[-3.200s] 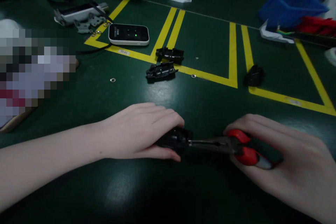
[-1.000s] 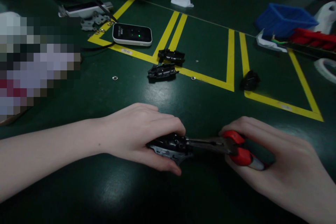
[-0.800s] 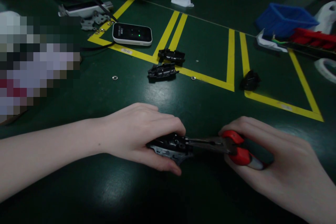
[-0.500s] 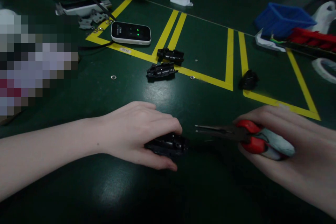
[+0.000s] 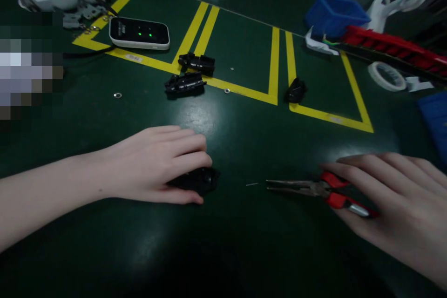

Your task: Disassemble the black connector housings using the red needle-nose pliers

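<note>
My left hand (image 5: 171, 163) is closed over a black plastic part (image 5: 204, 179) on the dark green table, the thumb along its near side and the fingers hiding most of it. My right hand (image 5: 387, 195) is around the red handles of needle-nose pliers (image 5: 314, 188), its fingers loosely curled over them. The narrow jaws point left and stand slightly apart, with nothing between them. Just left of their tips a thin metal pin (image 5: 252, 184) lies on the table.
Beyond my hands are black plastic parts (image 5: 186, 84) and small metal rings (image 5: 118, 95) near yellow tape lines (image 5: 240, 87). A white-edged black device (image 5: 139, 33) sits far left. Toward the right are a blue bin (image 5: 335, 14), a red rack (image 5: 394, 46) and a tape roll (image 5: 387, 76).
The view has swung right. Against the table, the pliers have moved right and nearer me, and my right hand's grip has loosened. My left hand stays on the black part.
</note>
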`<state>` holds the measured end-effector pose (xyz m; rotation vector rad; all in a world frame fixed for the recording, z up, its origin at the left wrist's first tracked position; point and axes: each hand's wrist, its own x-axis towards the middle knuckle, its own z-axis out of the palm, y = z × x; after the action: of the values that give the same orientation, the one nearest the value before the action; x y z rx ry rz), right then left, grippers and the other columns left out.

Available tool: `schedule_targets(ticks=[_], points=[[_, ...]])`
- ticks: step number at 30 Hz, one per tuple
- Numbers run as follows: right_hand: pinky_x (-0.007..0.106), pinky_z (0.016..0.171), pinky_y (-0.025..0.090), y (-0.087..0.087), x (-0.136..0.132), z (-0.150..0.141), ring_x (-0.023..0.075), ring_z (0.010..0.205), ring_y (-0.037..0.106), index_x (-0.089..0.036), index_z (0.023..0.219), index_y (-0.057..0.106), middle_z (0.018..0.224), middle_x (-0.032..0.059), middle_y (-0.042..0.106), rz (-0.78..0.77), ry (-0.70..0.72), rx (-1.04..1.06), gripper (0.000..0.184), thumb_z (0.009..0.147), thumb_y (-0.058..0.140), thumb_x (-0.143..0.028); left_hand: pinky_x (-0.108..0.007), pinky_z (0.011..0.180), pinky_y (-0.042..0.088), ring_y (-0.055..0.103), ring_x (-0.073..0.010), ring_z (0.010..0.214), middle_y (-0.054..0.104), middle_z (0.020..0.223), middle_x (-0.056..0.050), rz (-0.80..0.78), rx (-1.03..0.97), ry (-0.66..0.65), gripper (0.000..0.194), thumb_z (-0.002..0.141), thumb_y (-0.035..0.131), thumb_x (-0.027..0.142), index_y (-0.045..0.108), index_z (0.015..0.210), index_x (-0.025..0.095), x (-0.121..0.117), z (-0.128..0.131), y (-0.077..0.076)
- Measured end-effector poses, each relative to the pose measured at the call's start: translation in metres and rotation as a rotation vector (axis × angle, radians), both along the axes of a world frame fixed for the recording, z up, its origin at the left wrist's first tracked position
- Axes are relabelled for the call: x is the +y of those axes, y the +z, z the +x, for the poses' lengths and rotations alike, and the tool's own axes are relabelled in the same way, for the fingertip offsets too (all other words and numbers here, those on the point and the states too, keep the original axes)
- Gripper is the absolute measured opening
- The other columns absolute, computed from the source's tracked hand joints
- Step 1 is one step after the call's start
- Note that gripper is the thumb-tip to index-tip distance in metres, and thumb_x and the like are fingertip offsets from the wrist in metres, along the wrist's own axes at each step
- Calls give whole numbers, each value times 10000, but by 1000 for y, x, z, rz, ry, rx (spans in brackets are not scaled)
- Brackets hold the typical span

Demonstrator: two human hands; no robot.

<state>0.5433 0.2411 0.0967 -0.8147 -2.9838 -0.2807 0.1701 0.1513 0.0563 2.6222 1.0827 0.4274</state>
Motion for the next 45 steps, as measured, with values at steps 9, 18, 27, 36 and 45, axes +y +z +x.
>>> schedule_targets(ticks=[9, 18, 27, 36, 45], points=[[403, 694, 471, 3, -1, -27, 281, 854, 621, -185, 1104, 627, 953, 117, 693, -43, 163, -72, 242, 909, 520, -279, -301, 677, 472, 606, -191, 809, 624, 982, -51, -43, 23, 2, 341, 959, 580, 463, 613, 1139, 176, 1, -1, 1], [387, 661, 475, 2, -4, -36, 263, 806, 590, -151, 1066, 591, 905, 104, 658, 62, 229, -48, 176, 905, 527, -183, -354, 767, 441, 599, -238, 944, 639, 1104, -79, -54, 18, 59, 454, 899, 633, 552, 631, 1169, 187, -3, 2, 2], [349, 630, 475, 1, -19, -82, 201, 754, 641, -243, 993, 557, 879, 31, 652, -241, 50, 418, 115, 886, 592, -271, -267, 888, 503, 644, -165, 1073, 681, 1186, -29, -477, -645, 95, 254, 999, 567, 289, 649, 1232, 227, -5, 13, 31], [371, 600, 485, 0, -16, -104, 224, 759, 639, -268, 1031, 516, 902, 42, 641, -170, 91, 423, 183, 864, 569, -213, -233, 744, 587, 698, -120, 803, 759, 974, -66, -1102, -1052, 122, 151, 963, 616, 232, 726, 957, 129, -5, 15, 29], [411, 634, 480, -2, -17, -101, 271, 819, 618, -244, 1058, 531, 949, 90, 661, -12, 93, 353, 209, 858, 564, -195, -151, 478, 456, 551, -67, 569, 645, 706, 8, -1141, -1015, 221, 267, 935, 658, 314, 607, 745, 134, -2, 15, 27]])
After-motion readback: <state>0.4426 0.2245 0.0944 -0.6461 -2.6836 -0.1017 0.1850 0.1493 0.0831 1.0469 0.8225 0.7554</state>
